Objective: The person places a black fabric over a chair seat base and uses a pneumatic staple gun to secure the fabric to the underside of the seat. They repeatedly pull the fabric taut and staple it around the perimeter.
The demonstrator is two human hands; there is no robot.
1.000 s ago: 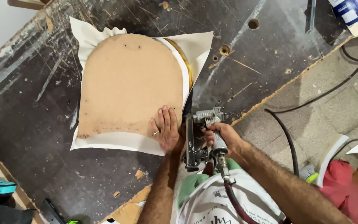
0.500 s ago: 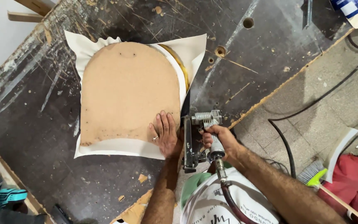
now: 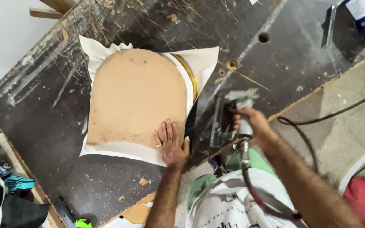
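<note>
A rounded, arch-shaped fibreboard seat panel is laid flat on white fabric, which is ruffled at the top, toward the middle of the scarred dark workbench. The panel's lower corner is pressed down by the left hand, palm flat, fingers together. A metal air stapler with a dark hose is gripped tight by the right hand, just beside the fabric near the bench's front edge. It's a bit blurred.

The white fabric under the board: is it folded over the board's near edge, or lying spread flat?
Spread flat: the white fabric lies outside the board, uncovered beside the left hand.
</note>
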